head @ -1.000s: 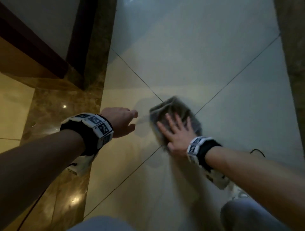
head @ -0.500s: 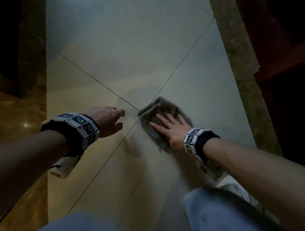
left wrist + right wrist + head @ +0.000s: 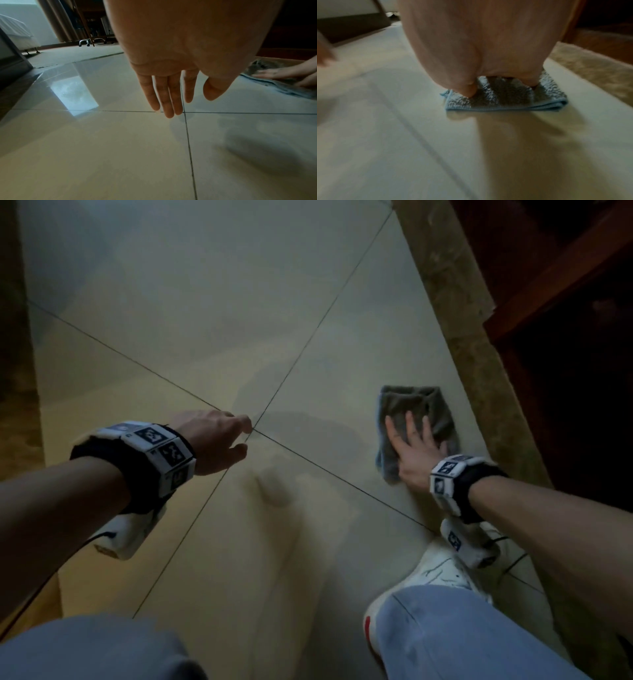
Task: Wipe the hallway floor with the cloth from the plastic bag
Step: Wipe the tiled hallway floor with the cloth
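The cloth (image 3: 416,419), a folded grey-blue terry piece, lies flat on the hallway floor (image 3: 212,313) under my right hand (image 3: 412,455). That hand is spread palm-down on it, fingers straight and fanned apart, pressing the near half of the cloth; the far folded edge sticks out beyond my fingertips. From the right wrist view I can see the thumb and the heel of the palm bearing on the nap, with the stitched blue hem lying closest to the camera. Just past the little-finger side of that hand runs a brown marble border strip (image 3: 455,313), and the cloth sits close beside it without covering it.

My left hand (image 3: 214,441) is well apart from the cloth, off to the thumb side of the right hand. It holds nothing: fingers relaxed and nearly straight, thumb loose, hovering just over the spot where the tile joints (image 3: 301,455) cross. The left wrist view shows its fingertips over that crossing, though I cannot tell whether they touch the tile.

Below my right wrist are a white sneaker (image 3: 431,573) and a knee in pale jeans (image 3: 455,642).
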